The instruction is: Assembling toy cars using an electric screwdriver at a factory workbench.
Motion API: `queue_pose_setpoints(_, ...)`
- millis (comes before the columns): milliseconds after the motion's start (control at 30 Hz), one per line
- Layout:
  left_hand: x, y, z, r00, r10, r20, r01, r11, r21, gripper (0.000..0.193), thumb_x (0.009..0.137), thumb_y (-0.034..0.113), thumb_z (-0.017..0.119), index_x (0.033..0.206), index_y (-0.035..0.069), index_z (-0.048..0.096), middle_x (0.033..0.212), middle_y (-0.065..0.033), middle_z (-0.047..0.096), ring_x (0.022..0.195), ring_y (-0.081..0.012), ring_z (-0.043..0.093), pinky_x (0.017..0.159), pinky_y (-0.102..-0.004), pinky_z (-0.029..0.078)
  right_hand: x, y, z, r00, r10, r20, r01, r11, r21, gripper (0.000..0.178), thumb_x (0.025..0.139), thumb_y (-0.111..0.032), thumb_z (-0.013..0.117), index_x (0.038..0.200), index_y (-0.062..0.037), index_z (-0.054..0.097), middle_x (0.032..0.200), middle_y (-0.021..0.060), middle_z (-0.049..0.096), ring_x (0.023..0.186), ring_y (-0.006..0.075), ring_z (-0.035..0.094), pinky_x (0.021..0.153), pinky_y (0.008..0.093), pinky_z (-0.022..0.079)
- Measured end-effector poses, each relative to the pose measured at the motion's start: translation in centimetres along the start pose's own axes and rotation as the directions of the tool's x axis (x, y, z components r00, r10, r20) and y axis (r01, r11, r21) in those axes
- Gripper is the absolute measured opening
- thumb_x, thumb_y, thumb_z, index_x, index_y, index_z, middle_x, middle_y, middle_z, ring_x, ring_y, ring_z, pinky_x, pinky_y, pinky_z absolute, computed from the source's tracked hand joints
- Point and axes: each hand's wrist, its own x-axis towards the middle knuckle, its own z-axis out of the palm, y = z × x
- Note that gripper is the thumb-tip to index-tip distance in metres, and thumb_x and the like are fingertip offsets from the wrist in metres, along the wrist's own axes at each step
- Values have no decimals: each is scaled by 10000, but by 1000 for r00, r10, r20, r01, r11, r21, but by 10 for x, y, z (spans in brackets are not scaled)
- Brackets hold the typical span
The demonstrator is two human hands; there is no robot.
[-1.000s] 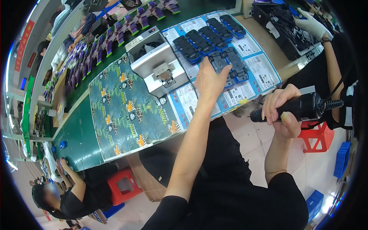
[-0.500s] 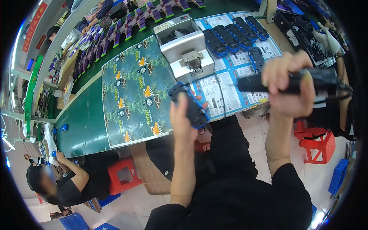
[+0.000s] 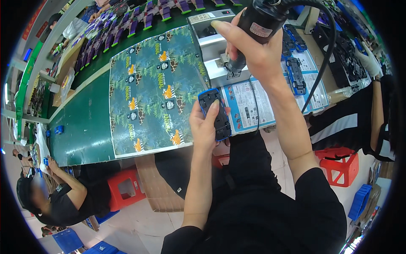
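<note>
My right hand (image 3: 260, 55) is wrapped round a black electric screwdriver (image 3: 261, 22), held pointing down. Its lower end is at the front of a silver metal screw feeder (image 3: 211, 47), by the small outlet; whether the tip touches a screw is hidden. In my left hand (image 3: 203, 127) lies a blue toy car (image 3: 222, 122), its black underside turned up and my thumb across it. This car is just above the table's near edge, in front of the feeder.
More upturned toy cars (image 3: 296, 76) lie on printed sheets at the right. The screwdriver's black cable (image 3: 327, 55) loops down on that side. A patterned sheet (image 3: 156, 97) covers the table's middle. Purple parts (image 3: 148, 19) line the back. Co-workers sit left and right.
My right hand has swung the screwdriver left from the right side, tilting it from level to downward at the feeder. My left hand still holds the toy car, now more upright in view.
</note>
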Motion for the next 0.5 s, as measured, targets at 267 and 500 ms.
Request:
queue_pose_setpoints(267,3,-8,-2,1000,25,3,-25,998,51,255,928,137,658,1143,10,606,1066,-135,677,871,-200,697,785,-349,590,-33,-28,-19,968,249,30,-235,859,455,174,924,-195,540,879,-30,507,621,49,484,483,153,470,522,315,443)
queue_pose_setpoints(500,0,-7,-1,1000,3,-24,-3,1000,13,210,920,130,673,1089,11,636,886,-62,695,748,-88,640,670,-245,538,-50,-37,2,995,49,87,-87,856,509,167,925,-194,508,939,-28,510,668,75,517,540,160,502,590,327,469)
